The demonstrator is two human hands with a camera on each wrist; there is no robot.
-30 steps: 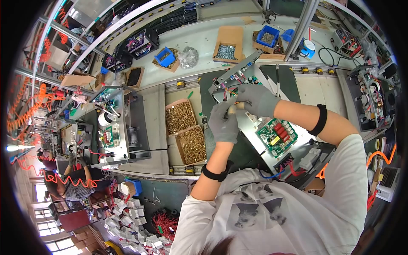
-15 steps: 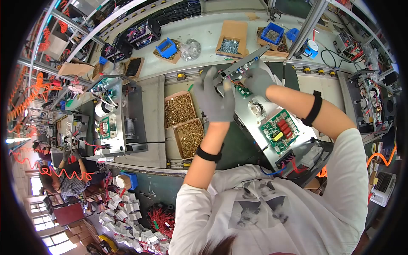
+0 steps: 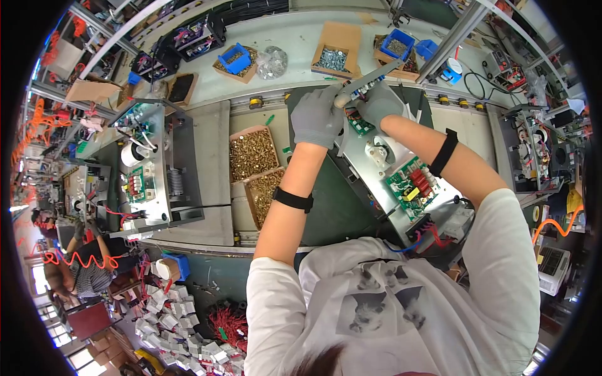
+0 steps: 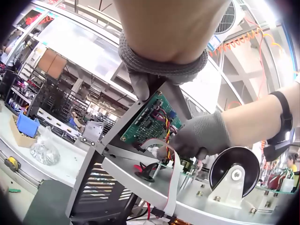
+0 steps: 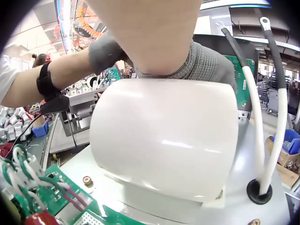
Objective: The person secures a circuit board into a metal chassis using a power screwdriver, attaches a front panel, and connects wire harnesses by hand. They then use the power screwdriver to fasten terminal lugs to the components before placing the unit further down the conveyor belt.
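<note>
My gloved left hand point(image 3: 318, 117) grips the near left end of a tilted metal panel point(image 3: 371, 76), its thumb lying along the panel edge in the left wrist view. A green circuit board point(image 4: 152, 119) is fixed to that panel's inner face. Just behind the panel, my gloved right hand point(image 4: 201, 136) reaches in among coloured wires point(image 4: 167, 129); its fingertips are partly hidden and I cannot tell whether they pinch any wire. A grey ribbon cable point(image 4: 174, 187) hangs over the chassis edge below the board. Beneath my right wrist stands a white cylinder point(image 5: 164, 136) on the metal chassis point(image 3: 357, 164).
A second board with red parts point(image 3: 414, 185) sits on the chassis. Left of it are boxes of brass fasteners point(image 3: 252, 150). A similar unit point(image 3: 150, 166) stands farther left. Small-parts boxes point(image 3: 335, 56) line the back shelf. White cables with ring lugs point(image 5: 276, 122) rise beside the cylinder.
My left hand parts from the right, rises with spread fingers, then moves forward to grip the panel's end. The right hand shifts forward behind the panel. The head view has shifted slightly.
</note>
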